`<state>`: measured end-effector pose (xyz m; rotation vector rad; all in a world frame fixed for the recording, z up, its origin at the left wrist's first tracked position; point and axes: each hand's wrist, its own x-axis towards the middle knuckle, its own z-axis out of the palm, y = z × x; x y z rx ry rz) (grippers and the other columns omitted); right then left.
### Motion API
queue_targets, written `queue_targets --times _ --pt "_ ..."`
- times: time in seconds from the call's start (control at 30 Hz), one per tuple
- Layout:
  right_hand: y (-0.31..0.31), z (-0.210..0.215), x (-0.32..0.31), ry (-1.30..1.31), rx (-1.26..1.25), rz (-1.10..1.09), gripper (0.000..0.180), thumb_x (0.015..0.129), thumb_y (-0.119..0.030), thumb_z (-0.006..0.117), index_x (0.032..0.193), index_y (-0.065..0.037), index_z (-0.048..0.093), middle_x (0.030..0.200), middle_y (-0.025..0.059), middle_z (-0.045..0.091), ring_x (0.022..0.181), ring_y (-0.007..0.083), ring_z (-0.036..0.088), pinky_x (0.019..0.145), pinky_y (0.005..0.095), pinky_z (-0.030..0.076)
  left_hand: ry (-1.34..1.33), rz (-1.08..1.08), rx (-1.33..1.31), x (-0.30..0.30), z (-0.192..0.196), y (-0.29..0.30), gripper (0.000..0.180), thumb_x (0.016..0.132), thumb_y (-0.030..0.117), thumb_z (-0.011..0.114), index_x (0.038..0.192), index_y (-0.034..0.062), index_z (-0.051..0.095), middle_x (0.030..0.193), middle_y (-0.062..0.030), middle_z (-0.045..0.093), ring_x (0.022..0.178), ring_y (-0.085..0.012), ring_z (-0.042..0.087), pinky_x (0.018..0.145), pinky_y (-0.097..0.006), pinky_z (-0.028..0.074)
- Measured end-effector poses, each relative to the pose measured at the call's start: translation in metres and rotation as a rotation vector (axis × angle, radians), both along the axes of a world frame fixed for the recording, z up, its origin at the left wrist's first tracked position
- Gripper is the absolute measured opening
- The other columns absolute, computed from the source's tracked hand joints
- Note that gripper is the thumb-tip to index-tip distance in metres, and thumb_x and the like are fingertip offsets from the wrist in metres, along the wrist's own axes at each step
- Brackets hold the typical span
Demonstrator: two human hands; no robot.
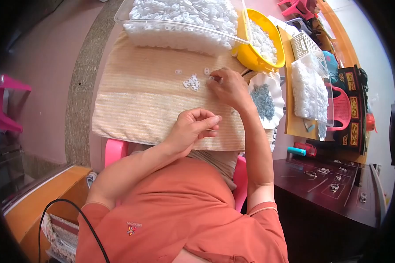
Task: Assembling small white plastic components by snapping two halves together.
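My left hand [194, 130] is held above the near part of the cloth-covered table [131, 98], thumb and fingertips pressed together in a pinch. Whatever it may hold is too small to make out. Farther off and to the right, my right hand [230, 87] reaches down to the cloth, its fingers closed around a small white plastic piece that barely shows. Just left of those fingers lies a little pile of flat white two-holed pieces [192, 82]. Two more lie apart from it, one single piece [206, 70] close to my right fingertips.
A clear bin [180, 24] heaped with white pieces stands at the back. Beside it are a yellow basin [272, 65] of white pieces and a white scalloped dish [274, 81] of small grey screw-like parts. Farther right, a side table holds a bulging bag [309, 92]. Pink stools stand around.
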<state>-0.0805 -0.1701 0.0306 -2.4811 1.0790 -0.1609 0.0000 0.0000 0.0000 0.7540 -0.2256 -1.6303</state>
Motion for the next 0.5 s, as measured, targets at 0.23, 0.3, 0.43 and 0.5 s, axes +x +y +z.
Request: queue_targets --times 0.23,0.3,0.43,0.5 --pt "0.017 -0.001 0.014 -0.115 -0.087 0.160 0.025 0.081 -0.022 0.068 0.098 -0.004 0.070 0.096 0.0128 0.067 0.086 0.0327 0.065 0.076 0.0404 0.049 -0.037 0.032 -0.001 0.004 -0.004 0.000 0.007 0.090 0.008 0.065 0.095 0.0031 0.063 0.090 -0.0047 0.065 0.080 -0.0106 0.064 0.070 -0.025 0.057" --pt "0.019 -0.007 0.017 -0.060 -0.097 0.172 0.024 0.081 -0.021 0.068 0.097 -0.004 0.071 0.094 0.0132 0.067 0.084 0.0329 0.065 0.075 0.0407 0.049 -0.039 0.047 0.008 0.004 -0.004 0.000 0.007 0.090 0.008 0.065 0.095 0.0029 0.063 0.088 -0.0039 0.064 0.079 -0.0109 0.064 0.070 -0.025 0.057" --pt "0.020 -0.014 0.015 -0.151 -0.038 0.182 0.016 0.079 -0.018 0.065 0.088 -0.006 0.071 0.089 0.0159 0.066 0.082 0.0358 0.064 0.071 0.0440 0.050 -0.021 0.067 0.016 0.003 -0.003 0.000 0.008 0.090 0.008 0.065 0.094 0.0030 0.063 0.087 -0.0038 0.064 0.078 -0.0112 0.064 0.069 -0.025 0.057" --pt "0.022 -0.012 0.015 -0.169 0.012 0.174 0.015 0.079 -0.018 0.065 0.086 -0.006 0.071 0.089 0.0165 0.066 0.082 0.0359 0.064 0.071 0.0439 0.050 -0.019 0.072 0.022 0.003 -0.003 0.000 0.008 0.090 0.008 0.065 0.094 0.0030 0.063 0.086 -0.0038 0.064 0.078 -0.0112 0.064 0.069 -0.025 0.057"
